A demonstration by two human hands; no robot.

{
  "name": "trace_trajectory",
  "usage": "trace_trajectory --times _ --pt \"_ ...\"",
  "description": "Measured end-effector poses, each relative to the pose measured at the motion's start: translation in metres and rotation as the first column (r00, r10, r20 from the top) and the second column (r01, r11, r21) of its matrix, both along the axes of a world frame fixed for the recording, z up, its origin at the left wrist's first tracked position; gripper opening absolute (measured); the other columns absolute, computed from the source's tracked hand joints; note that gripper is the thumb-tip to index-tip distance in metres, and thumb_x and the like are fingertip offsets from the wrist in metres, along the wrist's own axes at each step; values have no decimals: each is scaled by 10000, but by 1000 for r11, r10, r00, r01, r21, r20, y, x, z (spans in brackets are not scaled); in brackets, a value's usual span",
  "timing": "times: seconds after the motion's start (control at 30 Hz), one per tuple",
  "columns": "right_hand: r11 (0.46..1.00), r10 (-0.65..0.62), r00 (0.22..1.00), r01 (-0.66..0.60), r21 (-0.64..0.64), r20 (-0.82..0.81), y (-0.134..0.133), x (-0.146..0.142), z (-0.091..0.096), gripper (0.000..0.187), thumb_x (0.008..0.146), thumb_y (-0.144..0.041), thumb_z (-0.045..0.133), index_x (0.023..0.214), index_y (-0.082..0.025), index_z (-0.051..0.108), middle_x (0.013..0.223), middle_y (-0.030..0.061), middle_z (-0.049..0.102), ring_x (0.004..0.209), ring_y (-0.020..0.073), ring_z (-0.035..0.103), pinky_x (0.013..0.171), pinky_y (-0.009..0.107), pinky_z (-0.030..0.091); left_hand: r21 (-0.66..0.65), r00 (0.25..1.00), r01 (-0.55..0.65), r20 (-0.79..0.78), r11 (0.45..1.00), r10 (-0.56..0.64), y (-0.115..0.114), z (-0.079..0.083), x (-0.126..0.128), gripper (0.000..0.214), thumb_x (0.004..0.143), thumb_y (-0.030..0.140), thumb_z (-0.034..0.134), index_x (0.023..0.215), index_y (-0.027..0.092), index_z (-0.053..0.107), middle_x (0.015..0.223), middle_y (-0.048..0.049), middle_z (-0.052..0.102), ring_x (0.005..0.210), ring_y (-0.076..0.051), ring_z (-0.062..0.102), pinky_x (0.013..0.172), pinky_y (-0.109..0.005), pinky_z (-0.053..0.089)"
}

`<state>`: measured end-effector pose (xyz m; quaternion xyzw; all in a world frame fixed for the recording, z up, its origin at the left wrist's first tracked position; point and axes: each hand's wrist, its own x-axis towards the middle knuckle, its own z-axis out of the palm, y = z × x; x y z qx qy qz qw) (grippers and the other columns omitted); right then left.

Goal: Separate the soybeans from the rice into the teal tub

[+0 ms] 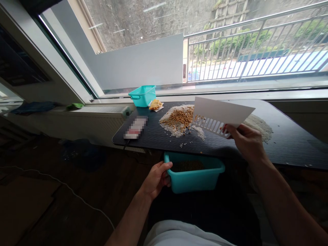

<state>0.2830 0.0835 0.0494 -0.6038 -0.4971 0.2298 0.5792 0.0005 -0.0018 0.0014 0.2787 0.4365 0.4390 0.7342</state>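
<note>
Slotted card (225, 114) is being gripped by right hand (247, 141) above beans (180, 117) on table (287, 147); bin (197, 181) is being clasped by left hand (156, 177) under table edge, mouth upward, likely for catching.

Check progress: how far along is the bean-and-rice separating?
Done: a rice heap lies on the table, right side; dark grains sit in the teal bin. In hand: left hand grips it below the table edge, right hand holds the slotted white card at the bean-and-rice pile. Left: that pile is large, strays beside it.
</note>
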Motion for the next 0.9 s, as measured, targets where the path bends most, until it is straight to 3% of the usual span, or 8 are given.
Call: trace_trajectory --times 0.17,0.3,0.47,0.63,0.77,0.9 --pt "998 66 998 -66 0 11 14 -5 -7 214 685 -410 661 693 -201 703 588 -6 636 527 123 535 536 265 441 -6 1000 -14 0 1000 14 -1 0 2 416 655 394 769 595 204 404 442 110 344 362 -53 348 394 -207 318" --pt "992 125 992 -125 -15 11 10 -5 -5 211 685 -422 660 651 -216 683 598 -10 637 539 120 528 555 264 449 -14 1000 -27 -6 1000 27 -2 0 4 424 645 401 773 593 208 399 439 113 327 359 -53 343 395 -207 315" --pt "992 121 993 -121 -43 5 -9 -2 4 231 686 -442 684 666 -212 691 618 9 650 567 135 534 575 276 461 -12 1000 -18 -9 1000 18 -1 -2 2 415 649 403 768 600 209 405 447 112 333 360 -55 345 397 -212 324" --pt "998 45 999 -44 -47 27 -34 8 6 231 682 -480 696 677 -249 708 635 25 669 565 169 552 559 312 473 5 1000 -19 -5 1000 19 -2 1 -2 416 662 400 760 591 207 399 444 109 336 363 -54 342 398 -210 317" --pt "991 -27 995 39 -127 92 -59 22 4 210 645 -464 717 664 -254 723 649 27 693 615 206 607 563 319 497 -12 1000 -9 -20 1000 9 -1 3 -4 431 661 427 759 594 209 394 454 107 333 374 -60 360 412 -218 325" --pt "989 -21 999 26 -148 31 -82 24 3 250 636 -476 727 773 -269 759 730 25 736 625 223 643 544 330 524 -51 1000 -1 -27 999 -1 2 5 -5 414 667 448 751 622 210 415 457 106 333 389 -77 398 427 -230 341"
